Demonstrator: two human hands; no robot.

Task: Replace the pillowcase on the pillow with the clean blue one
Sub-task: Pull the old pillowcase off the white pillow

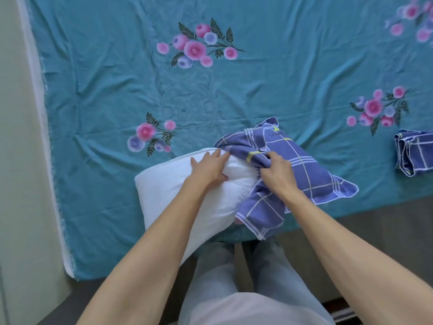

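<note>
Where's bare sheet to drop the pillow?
Open sheet beyond the pillow, between the flower prints, and left toward the wall. Crowded near edge: both hands on pillow and checked pillowcase; folded checked cloth at far right.

Two bare forearms reached forward from the bottom of the view, converging toward the middle. The left hand (pixel 209 167) lay palm down, fingers extended and slightly spread, pointing forward and to the right, thumb out to the left. The right hand (pixel 277 171) was just beside it, knuckles up, fingers curled under in a closed grip on bunched cloth, wrist bent slightly inward. Pale trousered legs showed below, between the arms.
</note>
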